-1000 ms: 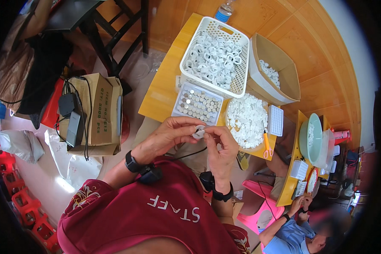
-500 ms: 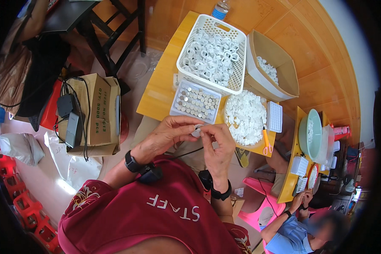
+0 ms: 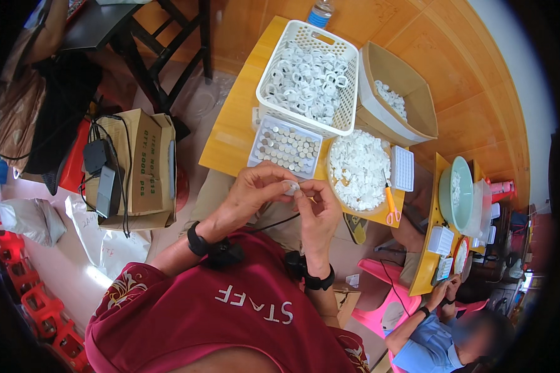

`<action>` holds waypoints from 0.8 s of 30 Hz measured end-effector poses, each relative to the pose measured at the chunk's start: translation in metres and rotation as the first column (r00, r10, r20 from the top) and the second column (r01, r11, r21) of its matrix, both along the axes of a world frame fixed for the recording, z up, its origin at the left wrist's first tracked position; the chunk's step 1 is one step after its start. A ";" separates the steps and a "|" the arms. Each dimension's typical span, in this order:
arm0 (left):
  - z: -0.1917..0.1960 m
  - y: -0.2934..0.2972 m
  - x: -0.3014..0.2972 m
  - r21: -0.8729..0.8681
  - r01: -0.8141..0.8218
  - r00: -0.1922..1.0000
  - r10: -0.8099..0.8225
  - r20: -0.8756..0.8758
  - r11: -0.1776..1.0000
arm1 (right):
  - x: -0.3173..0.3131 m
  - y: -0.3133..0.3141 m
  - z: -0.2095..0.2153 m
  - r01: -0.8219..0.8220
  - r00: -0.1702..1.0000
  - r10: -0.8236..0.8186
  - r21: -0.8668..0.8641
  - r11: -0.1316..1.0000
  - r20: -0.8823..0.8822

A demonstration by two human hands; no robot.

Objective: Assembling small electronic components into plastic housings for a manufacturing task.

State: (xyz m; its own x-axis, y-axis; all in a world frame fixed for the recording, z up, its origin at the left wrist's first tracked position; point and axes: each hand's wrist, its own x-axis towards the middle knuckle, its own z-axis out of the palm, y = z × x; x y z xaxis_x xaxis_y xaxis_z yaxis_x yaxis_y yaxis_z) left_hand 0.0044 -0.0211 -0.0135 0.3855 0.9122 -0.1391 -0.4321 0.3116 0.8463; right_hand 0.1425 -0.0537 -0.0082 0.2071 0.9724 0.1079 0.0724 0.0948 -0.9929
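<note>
A small white plastic piece (image 3: 291,188) is pinched between the fingertips of both my hands, just in front of the table's near edge. My left hand (image 3: 253,193) grips it from one side with thumb and fingers. From the other side my right hand (image 3: 318,204) holds it, thumb against it and fingers bent. My fingers hide part of the piece. Just beyond them lies a shallow white tray (image 3: 256,149) with rows of round silver discs like button cells. To its right stands a round dish (image 3: 331,177) heaped with white pieces.
A white basket (image 3: 264,93) of white ring-shaped parts and a carton (image 3: 410,81) stand farther back on the yellow table (image 3: 227,133). Orange-handled scissors (image 3: 391,208) rest by the dish, near a white gridded tray (image 3: 402,168). A co-worker (image 3: 429,342) sits at another table, lower right.
My hands keep hold of the white piece and have shifted slightly; the right hand's thumb and fingers have changed position around it. The view has moved a little.
</note>
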 end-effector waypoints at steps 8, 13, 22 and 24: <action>-0.008 -0.007 0.010 0.145 -0.072 0.986 0.093 -0.141 0.987 | -0.002 -0.002 0.001 -0.028 0.979 0.000 -0.138 0.990 -0.204; -0.009 -0.011 0.011 0.197 -0.088 0.976 0.124 -0.180 0.976 | -0.004 -0.003 -0.004 -0.021 0.974 -0.004 -0.110 0.994 -0.226; -0.012 -0.015 0.010 0.165 -0.122 0.974 0.151 -0.170 0.979 | -0.007 -0.005 -0.006 -0.019 0.974 -0.007 -0.111 0.994 -0.228; -0.015 -0.015 0.010 0.164 -0.109 0.977 0.136 -0.162 0.980 | -0.006 -0.005 -0.007 -0.023 0.974 -0.003 -0.114 0.993 -0.228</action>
State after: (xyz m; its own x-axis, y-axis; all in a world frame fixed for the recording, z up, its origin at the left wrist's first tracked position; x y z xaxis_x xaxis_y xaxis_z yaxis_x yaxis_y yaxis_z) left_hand 0.0142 -0.0360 -0.0285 0.2518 0.9666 -0.0478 -0.3033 0.1257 0.9446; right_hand 0.1364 -0.0586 -0.0153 0.2035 0.9776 -0.0537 -0.1566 -0.0216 -0.9874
